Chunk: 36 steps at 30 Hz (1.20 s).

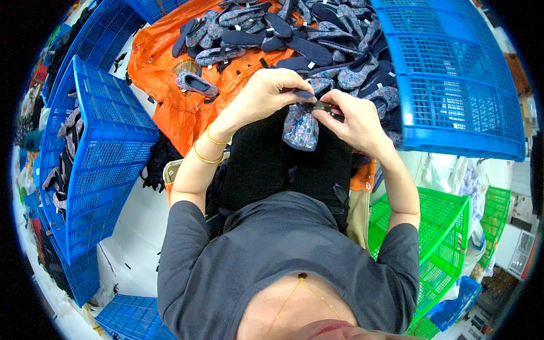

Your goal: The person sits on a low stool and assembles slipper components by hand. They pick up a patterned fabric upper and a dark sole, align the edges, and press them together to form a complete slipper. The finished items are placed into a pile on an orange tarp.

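1. One patterned slipper (301, 135) hangs above the person's lap, toe toward the body.
2. At its far edge, the left hand (275, 95) pinches it between thumb and fingers.
3. On its right, the right hand (354, 118) grips a small dark object (330, 110) close against that edge.
4. Just beyond it, a pile of slippers (309, 50) covers part of an orange sheet (156, 71).
5. Beyond it and leftward, a loose slipper (196, 84) lies apart.
6. Well to its left stands a blue crate (116, 133).
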{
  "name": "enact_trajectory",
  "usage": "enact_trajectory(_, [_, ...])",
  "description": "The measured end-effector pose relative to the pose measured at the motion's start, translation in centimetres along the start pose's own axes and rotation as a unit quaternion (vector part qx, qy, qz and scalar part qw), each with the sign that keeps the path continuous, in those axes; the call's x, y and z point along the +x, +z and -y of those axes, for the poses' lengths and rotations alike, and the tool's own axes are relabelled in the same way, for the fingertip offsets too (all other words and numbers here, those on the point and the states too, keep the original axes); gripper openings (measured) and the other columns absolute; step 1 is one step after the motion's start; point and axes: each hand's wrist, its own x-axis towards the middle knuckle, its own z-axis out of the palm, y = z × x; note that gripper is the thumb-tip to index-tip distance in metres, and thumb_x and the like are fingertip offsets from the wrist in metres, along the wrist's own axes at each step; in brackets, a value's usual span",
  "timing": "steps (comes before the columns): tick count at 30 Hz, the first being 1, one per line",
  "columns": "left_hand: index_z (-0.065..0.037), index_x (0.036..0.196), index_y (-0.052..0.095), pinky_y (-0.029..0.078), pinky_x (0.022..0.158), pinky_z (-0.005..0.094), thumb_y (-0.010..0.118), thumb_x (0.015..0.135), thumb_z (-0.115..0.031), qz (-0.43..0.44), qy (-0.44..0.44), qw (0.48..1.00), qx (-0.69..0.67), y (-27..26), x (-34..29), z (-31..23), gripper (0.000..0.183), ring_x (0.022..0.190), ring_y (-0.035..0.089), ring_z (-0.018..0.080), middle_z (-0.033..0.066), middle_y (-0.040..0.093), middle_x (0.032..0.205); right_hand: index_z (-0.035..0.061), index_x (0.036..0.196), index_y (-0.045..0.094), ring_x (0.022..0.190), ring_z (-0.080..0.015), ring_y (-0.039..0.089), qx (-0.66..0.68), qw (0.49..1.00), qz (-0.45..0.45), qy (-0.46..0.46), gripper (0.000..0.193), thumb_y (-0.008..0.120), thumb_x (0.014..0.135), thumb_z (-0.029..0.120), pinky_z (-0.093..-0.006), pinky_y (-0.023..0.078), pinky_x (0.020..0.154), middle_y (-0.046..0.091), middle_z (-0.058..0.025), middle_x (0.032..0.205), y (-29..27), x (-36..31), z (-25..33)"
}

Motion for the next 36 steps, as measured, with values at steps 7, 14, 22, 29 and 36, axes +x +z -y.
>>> enact_trajectory(7, [-0.004,0.093,0.071,0.052,0.075,0.0303,0.071,0.075,-0.002,0.005,0.015,0.998,0.061,0.0,-0.4,-0.8,0.017,0.083,0.067,0.0227,0.0082,0.070,0.088,0.0077,0.093,0.062,0.073,-0.0317,0.066,-0.030,0.999,0.033,-0.010,0.033,0.066,0.084,0.039,-0.0421,0.051,0.063,0.068,-0.0118,0.081,0.0,0.7,1.1])
enact_trajectory(14, [-0.004,0.092,0.070,0.053,0.076,0.0314,0.070,0.074,-0.002,-0.017,0.026,0.996,0.079,-0.4,-1.6,-0.5,0.018,0.085,0.067,0.0241,0.0084,0.070,0.090,0.0075,0.095,0.063,0.077,-0.0307,0.066,0.015,0.998,0.060,0.018,0.035,0.066,0.083,0.040,-0.0408,0.050,0.065,0.067,-0.0121,0.083,0.5,1.2,2.0])
enact_trajectory(22, [-0.002,0.092,0.070,0.052,0.076,0.0294,0.068,0.075,0.001,-0.024,0.016,0.998,0.050,-0.6,-1.8,-0.4,0.017,0.084,0.067,0.0207,0.0077,0.070,0.090,0.0060,0.092,0.064,0.072,-0.0297,0.065,0.059,0.996,0.066,0.022,0.033,0.067,0.084,0.038,-0.0384,0.050,0.064,0.067,-0.0125,0.079,1.5,1.3,1.3])
enact_trajectory(29, [0.000,0.098,0.067,0.052,0.079,0.0336,0.073,0.078,-0.013,-0.176,-0.033,0.934,0.308,-6.4,-1.0,3.3,0.024,0.089,0.065,0.0232,0.0122,0.068,0.096,0.0011,0.102,0.060,0.068,-0.0098,0.054,0.244,0.963,-0.053,0.099,0.038,0.074,0.083,0.031,-0.0263,0.047,0.062,0.063,-0.0041,0.081,1.8,-0.5,-2.4])
enact_trajectory(36, [-0.002,0.108,0.064,0.051,0.077,0.0324,0.069,0.086,-0.024,0.062,-0.081,0.990,0.092,0.4,-4.9,0.1,0.031,0.087,0.064,0.0215,0.0121,0.066,0.100,-0.0017,0.109,0.056,0.063,-0.0040,0.052,0.348,0.889,0.061,0.290,0.048,0.079,0.078,0.027,-0.0208,0.043,0.050,0.061,-0.0026,0.086,6.8,-5.0,0.6])
